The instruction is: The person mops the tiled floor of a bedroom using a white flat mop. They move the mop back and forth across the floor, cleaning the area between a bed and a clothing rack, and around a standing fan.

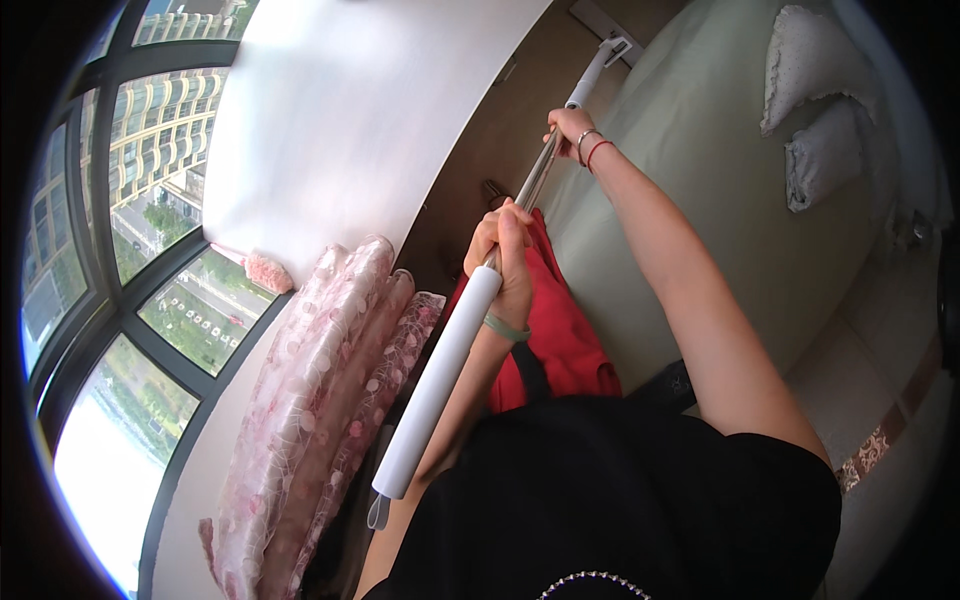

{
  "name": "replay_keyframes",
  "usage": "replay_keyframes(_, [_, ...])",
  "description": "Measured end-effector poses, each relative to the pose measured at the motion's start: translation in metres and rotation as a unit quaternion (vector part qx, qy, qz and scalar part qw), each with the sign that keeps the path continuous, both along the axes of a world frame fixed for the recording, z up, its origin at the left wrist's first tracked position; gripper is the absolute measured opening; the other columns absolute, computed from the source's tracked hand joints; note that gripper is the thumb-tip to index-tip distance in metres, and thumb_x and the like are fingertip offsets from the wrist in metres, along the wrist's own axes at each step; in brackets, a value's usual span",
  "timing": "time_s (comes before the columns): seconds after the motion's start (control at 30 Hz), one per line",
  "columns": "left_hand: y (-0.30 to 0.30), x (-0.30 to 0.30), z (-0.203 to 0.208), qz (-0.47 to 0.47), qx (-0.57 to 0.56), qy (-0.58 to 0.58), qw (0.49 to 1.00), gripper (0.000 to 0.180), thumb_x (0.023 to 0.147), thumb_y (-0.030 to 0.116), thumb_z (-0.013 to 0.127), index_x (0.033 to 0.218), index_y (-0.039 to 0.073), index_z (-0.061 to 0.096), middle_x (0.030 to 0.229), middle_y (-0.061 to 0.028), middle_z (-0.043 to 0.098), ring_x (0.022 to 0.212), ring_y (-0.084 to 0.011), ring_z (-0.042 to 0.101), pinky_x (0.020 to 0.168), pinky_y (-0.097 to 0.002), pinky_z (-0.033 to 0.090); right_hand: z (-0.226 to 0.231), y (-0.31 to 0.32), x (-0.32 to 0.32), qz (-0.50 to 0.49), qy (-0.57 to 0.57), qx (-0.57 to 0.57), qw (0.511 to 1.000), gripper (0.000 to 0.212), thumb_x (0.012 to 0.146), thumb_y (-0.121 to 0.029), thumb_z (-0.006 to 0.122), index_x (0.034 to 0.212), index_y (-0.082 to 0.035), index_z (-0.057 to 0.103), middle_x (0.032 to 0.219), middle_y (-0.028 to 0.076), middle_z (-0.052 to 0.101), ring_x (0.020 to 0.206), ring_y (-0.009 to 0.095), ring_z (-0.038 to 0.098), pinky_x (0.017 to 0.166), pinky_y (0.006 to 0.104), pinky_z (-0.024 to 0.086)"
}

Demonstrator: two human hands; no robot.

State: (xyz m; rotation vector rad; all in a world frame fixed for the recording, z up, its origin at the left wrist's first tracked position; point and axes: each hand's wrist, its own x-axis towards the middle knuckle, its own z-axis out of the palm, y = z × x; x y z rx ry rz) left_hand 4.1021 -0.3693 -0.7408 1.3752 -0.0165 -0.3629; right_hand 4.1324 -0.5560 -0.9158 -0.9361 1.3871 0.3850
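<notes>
A long flat mop [433, 385] slants from lower left to far upper right. Its handle has a white grip with a grey hanging loop, a metal middle and a white lower section. My left hand [503, 255] is closed round the metal just above the white grip, a green band at its wrist. Farther along, my right hand [572, 135] wraps round the shaft beside the white lower section, with a bracelet and a red cord at the wrist. The pale, flat mop head [603, 32] lies partly in shadow at the far end, close to the floor.
A bed with a pale green sheet [690, 200] and two pillows [815, 65] fills the right. Gathered pink patterned curtains [320, 400] hang at left, near a window [165, 180] and a white wall [340, 120]. Red trousers [560, 340] show below my arms.
</notes>
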Motion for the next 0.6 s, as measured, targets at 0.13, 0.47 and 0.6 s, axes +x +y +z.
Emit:
replay_keyframes(0.13, [0.064,-0.03,0.044,0.017,0.023,0.037,0.999,0.027,0.093,0.012,0.037,0.066,0.008,0.037,0.064,-0.0021,0.041,0.074,-0.0135,0.044,0.096,-0.0381,0.032,0.022,0.082,-0.028,-0.021,-0.008,-0.003,1.0,0.009,0.069,-0.005,0.047,0.076,0.001,0.047,0.062,0.013,0.054,0.048,0.026,0.06,0.037,0.0366,0.05])
replay_keyframes(0.47, [0.24,-0.11,0.161,-0.022,0.126,-0.02,0.992,0.022,0.091,0.007,0.038,0.07,0.006,0.043,0.065,-0.0045,0.047,0.076,-0.0164,0.049,0.094,-0.0423,0.034,0.038,0.322,-0.139,0.039,-0.004,-0.011,0.999,0.035,0.065,-0.02,0.053,0.083,0.011,0.055,0.078,0.025,0.06,0.078,0.032,0.062,0.073,0.0365,0.046])
replay_keyframes(0.6, [0.265,-0.094,0.165,-0.202,0.109,-0.15,0.962,0.014,0.074,-0.005,0.055,0.066,0.004,0.047,0.067,-0.007,0.052,0.077,-0.0235,0.057,0.09,-0.044,0.037,0.123,0.315,-0.134,-0.198,-0.084,0.16,0.963,0.014,0.076,-0.012,0.052,0.071,-0.003,0.044,0.056,0.006,0.047,0.045,0.021,0.053,0.045,0.0362,0.05])
